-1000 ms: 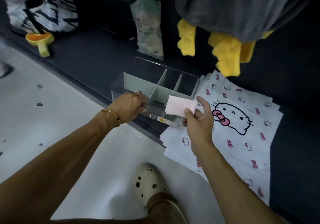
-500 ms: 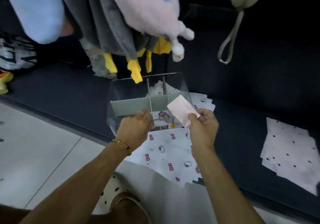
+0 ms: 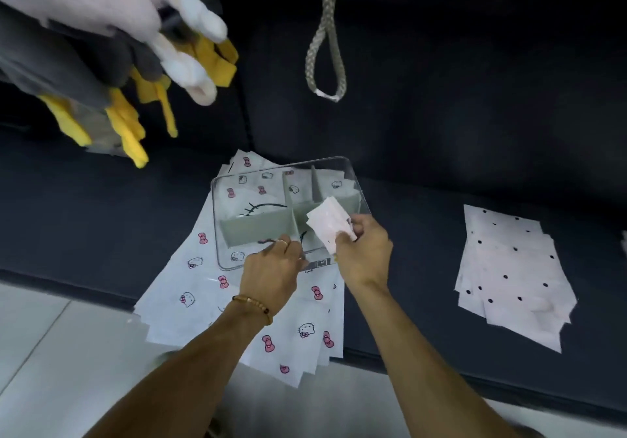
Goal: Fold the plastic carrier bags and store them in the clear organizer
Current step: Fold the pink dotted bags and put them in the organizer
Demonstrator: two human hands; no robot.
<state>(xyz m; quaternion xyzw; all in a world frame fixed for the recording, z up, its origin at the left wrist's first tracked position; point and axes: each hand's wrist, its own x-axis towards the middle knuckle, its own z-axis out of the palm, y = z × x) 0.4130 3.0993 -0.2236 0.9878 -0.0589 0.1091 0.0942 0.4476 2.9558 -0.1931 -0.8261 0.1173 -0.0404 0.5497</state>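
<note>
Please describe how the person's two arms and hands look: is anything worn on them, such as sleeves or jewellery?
Both forearms are bare; no sleeves show in the frame. The left hand has a thin ring on one finger, and its wrist carries a bracelet of small amber-brown beads. The right hand shows no bracelet or watch; whether it wears a ring cannot be told here.

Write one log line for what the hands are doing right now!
left hand: holds clear organizer rim | right hand: pinches folded bag over organizer | bag: not yet dropped in
</note>
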